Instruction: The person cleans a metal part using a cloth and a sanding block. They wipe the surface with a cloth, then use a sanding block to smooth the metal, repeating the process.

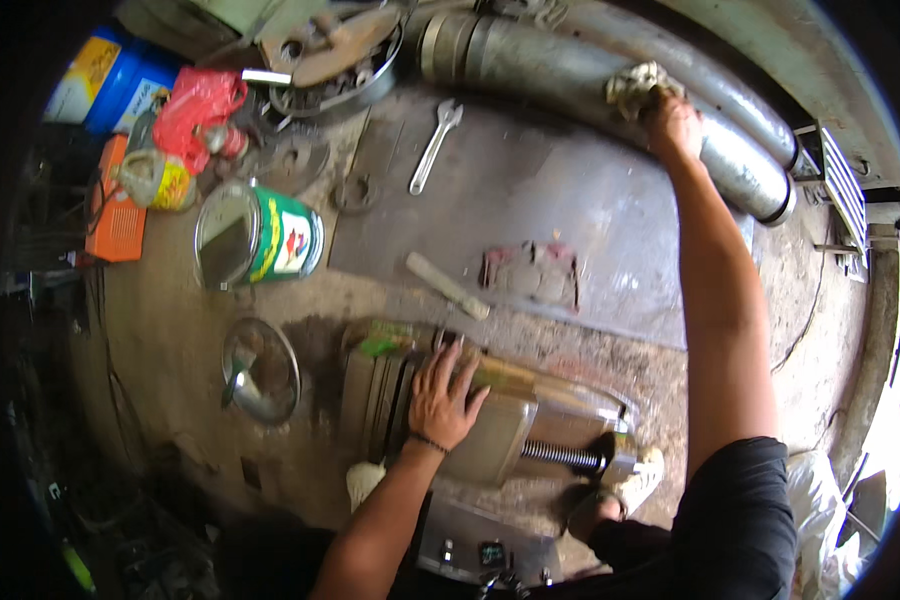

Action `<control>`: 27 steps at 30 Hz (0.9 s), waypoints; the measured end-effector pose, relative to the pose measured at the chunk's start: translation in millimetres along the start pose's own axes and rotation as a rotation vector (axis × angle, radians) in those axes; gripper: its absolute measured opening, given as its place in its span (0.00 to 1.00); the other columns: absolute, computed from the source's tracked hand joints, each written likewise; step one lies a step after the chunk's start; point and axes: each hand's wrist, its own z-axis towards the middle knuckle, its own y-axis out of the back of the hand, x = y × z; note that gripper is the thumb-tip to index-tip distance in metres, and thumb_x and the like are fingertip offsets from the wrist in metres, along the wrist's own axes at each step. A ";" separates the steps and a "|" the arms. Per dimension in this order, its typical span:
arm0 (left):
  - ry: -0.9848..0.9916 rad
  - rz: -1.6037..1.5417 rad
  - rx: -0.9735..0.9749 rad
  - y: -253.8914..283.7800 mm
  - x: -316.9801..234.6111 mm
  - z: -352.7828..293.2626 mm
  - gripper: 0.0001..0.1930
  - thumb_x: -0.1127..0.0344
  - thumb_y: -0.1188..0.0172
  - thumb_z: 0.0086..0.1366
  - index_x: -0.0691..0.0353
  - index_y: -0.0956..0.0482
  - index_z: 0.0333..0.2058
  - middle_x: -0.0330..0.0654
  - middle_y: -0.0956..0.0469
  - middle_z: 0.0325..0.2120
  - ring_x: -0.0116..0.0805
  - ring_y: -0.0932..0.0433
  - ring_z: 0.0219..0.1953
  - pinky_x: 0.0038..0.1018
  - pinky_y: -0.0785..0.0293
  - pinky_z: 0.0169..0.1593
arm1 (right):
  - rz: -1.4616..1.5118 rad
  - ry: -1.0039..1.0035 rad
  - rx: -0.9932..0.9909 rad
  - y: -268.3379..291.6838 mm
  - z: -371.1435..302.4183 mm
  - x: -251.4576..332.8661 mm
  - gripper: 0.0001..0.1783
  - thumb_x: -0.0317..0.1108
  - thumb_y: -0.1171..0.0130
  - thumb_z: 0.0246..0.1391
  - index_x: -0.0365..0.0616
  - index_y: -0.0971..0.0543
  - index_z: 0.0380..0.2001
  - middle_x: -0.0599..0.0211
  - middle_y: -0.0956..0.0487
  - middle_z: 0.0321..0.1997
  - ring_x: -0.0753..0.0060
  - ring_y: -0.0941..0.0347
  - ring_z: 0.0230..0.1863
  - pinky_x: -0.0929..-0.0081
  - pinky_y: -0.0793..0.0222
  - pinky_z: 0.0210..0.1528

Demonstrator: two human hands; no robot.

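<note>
My right hand reaches to the far right and grips a crumpled, dirty pale rag. The rag presses on a long grey metal cylinder lying at the back. Close to my body, my left hand lies with fingers spread on top of a large metal vise. A threaded screw sticks out of the vise's right side. Between the two hands, a steel plate carries an adjustable wrench and a dark, worn cloth or pad. A flat strip lies across the plate's near edge.
A green paint can stands at left, above a round metal bowl with something inside. Farther left are a plastic bottle, a red bag, an orange box and a blue bucket. Metal parts fill a basin.
</note>
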 end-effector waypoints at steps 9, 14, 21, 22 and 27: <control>-0.041 -0.065 -0.120 -18.4 10.4 0.2 0.27 0.53 0.40 0.69 0.52 0.29 0.65 0.49 0.38 0.68 0.54 0.35 0.67 0.47 0.37 0.66 | 0.983 -0.050 -0.351 54.9 -320.3 53.0 0.23 0.31 0.34 0.50 0.30 0.22 0.48 0.44 0.21 0.49 0.47 0.22 0.47 0.59 0.24 0.53; 0.163 -0.620 -0.364 31.9 5.4 33.2 0.19 0.61 0.49 0.75 0.65 0.26 0.58 0.55 0.22 0.50 0.56 0.24 0.56 0.46 0.29 0.61 | 0.950 0.018 -0.009 82.6 -464.9 137.3 0.38 0.22 0.43 0.47 0.35 0.35 0.65 0.40 0.32 0.64 0.41 0.36 0.67 0.49 0.41 0.70; -0.320 -0.388 -0.616 274.1 94.3 112.1 0.17 0.64 0.43 0.74 0.56 0.25 0.59 0.40 0.20 0.38 0.28 0.21 0.37 0.26 0.23 0.41 | 0.279 0.287 0.331 53.4 -518.1 260.2 0.43 0.44 0.46 0.64 0.39 0.50 0.76 0.47 0.55 0.82 0.44 0.61 0.81 0.47 0.69 0.81; -0.334 -0.414 -0.577 296.9 102.0 98.4 0.17 0.65 0.44 0.75 0.59 0.26 0.60 0.40 0.21 0.44 0.29 0.22 0.45 0.27 0.24 0.49 | 0.333 0.315 0.236 55.6 -528.2 273.6 0.44 0.47 0.49 0.66 0.38 0.51 0.76 0.50 0.56 0.82 0.46 0.63 0.82 0.49 0.70 0.82; -0.333 -0.254 -0.504 330.4 134.6 -17.7 0.20 0.71 0.42 0.72 0.65 0.28 0.61 0.49 0.25 0.59 0.41 0.24 0.60 0.36 0.26 0.61 | 0.284 0.573 0.659 101.6 -602.0 214.2 0.42 0.60 0.60 0.68 0.52 0.51 0.78 0.59 0.55 0.83 0.57 0.64 0.83 0.53 0.73 0.82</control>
